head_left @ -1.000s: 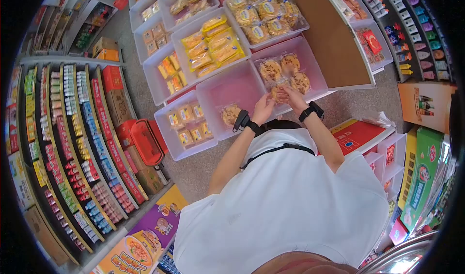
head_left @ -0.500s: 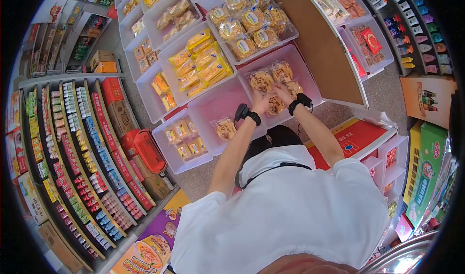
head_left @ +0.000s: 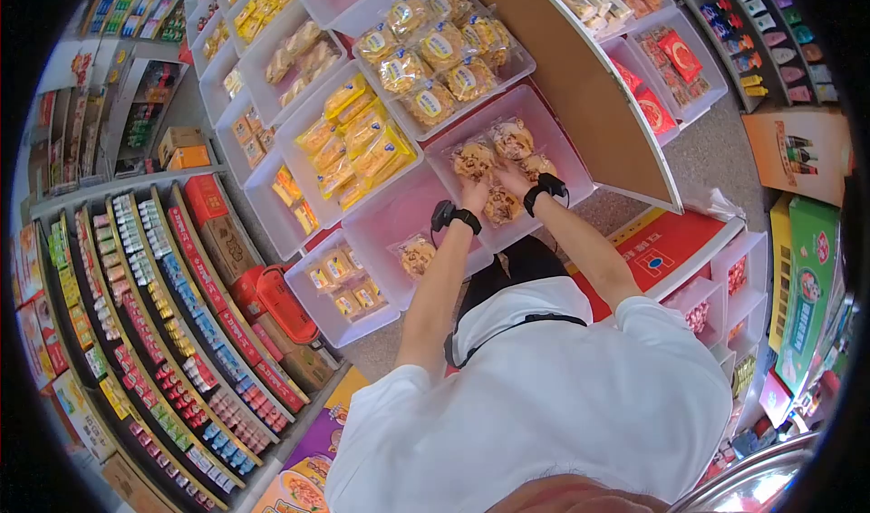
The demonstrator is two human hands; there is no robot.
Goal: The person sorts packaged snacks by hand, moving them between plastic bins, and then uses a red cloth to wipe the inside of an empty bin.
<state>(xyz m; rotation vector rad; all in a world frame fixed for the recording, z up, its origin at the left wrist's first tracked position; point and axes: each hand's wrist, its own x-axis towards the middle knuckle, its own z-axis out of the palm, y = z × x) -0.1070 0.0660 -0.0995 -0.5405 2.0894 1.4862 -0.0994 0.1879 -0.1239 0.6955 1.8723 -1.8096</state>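
My left hand point(head_left: 474, 195) is at the left side of a white plastic bin point(head_left: 580, 170), its fingers at the near edge of a wrapped nut-topped pastry point(head_left: 473, 159). Close beside it, my right hand point(head_left: 514, 179) reaches in among the same pastries, near another wrapped one point(head_left: 536, 165). A third pastry point(head_left: 512, 139) lies farther back, and one more point(head_left: 501, 207) lies between and below my hands. The fingertips of both hands are partly hidden against the packages, so their grip is unclear. Black bands circle both wrists.
The adjoining left bin point(head_left: 385, 227) holds one wrapped pastry point(head_left: 418, 256). Behind are bins of yellow packets point(head_left: 362, 146) and round wrapped cakes point(head_left: 441, 46). A brown board point(head_left: 580, 78) rises at the right; a red-topped stand point(head_left: 666, 255) is near my right arm.
The view has shifted, so the bins appear farther left. My hands remain among the pastries, with my right hand a little farther from my left.
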